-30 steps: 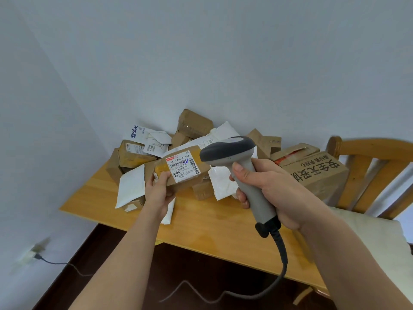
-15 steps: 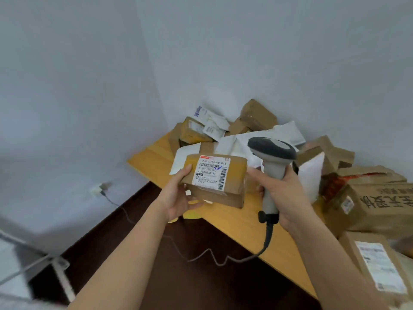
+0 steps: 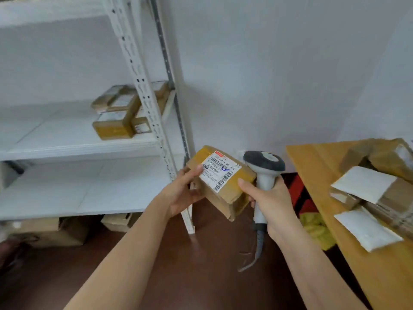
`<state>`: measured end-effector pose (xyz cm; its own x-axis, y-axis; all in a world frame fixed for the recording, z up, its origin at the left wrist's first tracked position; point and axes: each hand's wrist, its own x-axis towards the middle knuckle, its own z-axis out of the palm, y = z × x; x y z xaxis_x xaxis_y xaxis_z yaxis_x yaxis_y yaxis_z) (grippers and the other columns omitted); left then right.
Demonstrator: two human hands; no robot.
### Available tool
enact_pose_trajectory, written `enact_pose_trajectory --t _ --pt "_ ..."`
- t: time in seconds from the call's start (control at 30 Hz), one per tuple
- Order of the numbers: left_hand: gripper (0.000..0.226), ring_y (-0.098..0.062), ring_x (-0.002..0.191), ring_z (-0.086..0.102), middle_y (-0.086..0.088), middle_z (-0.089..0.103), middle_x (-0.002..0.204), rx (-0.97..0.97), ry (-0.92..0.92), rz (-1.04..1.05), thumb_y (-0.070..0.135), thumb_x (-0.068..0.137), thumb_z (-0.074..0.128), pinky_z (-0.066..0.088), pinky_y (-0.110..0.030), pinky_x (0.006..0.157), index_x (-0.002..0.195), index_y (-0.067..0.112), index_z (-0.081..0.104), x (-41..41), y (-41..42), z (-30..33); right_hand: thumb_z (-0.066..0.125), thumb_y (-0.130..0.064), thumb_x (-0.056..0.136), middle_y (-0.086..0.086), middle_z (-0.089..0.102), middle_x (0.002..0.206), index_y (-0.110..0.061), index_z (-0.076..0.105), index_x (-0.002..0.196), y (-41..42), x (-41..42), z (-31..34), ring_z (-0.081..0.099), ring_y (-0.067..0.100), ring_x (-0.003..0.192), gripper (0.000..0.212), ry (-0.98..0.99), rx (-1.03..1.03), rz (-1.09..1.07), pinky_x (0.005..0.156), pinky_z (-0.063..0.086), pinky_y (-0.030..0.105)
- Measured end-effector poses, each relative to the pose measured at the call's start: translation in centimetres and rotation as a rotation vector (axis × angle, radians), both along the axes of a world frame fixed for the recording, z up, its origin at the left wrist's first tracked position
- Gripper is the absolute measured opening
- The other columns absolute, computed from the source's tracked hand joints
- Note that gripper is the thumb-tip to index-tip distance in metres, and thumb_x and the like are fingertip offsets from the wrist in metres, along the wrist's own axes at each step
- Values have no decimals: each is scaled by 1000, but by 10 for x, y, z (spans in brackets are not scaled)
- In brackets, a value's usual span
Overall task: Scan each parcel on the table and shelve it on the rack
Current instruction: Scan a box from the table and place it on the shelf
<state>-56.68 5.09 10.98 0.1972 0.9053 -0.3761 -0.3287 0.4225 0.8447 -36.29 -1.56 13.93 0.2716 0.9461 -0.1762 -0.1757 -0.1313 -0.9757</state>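
Note:
My left hand grips a small brown cardboard parcel with a white barcode label on top, held in the air in front of the rack. My right hand holds a grey-and-white handheld barcode scanner by its handle, just right of the parcel, its coiled cable hanging down. The white metal rack stands at the left; several brown parcels sit on its middle shelf. More parcels and white mailers lie piled on the wooden table at the right.
Cardboard boxes sit on the dark floor under the rack's lowest shelf. The lower shelf is bare and white. A yellow bag lies on the floor beside the table. A white wall stands behind.
The view has swung left from the table to the rack. The parcel and scanner moved with my hands, away from the table pile and toward the rack's right post.

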Motion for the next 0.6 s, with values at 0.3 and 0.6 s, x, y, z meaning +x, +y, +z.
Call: enact_pose_trajectory --t 0.3,0.6 --pt "96 -34 110 63 -13 58 130 -55 148 353 61 62 80 58 -42 74 138 14 45 -219 38 -3 78 -27 83 6 67 92 -21 58 112 70 -229 -4 60 13 69 36 -53 -31 259 67 52 29" --pt "60 -27 107 69 -6 73 114 20 123 543 35 85 73 50 -51 99 136 17 48 -403 84 4 69 -21 90 5 63 86 -20 56 113 134 -422 13 58 10 63 26 -113 -74 434 60 49 23"
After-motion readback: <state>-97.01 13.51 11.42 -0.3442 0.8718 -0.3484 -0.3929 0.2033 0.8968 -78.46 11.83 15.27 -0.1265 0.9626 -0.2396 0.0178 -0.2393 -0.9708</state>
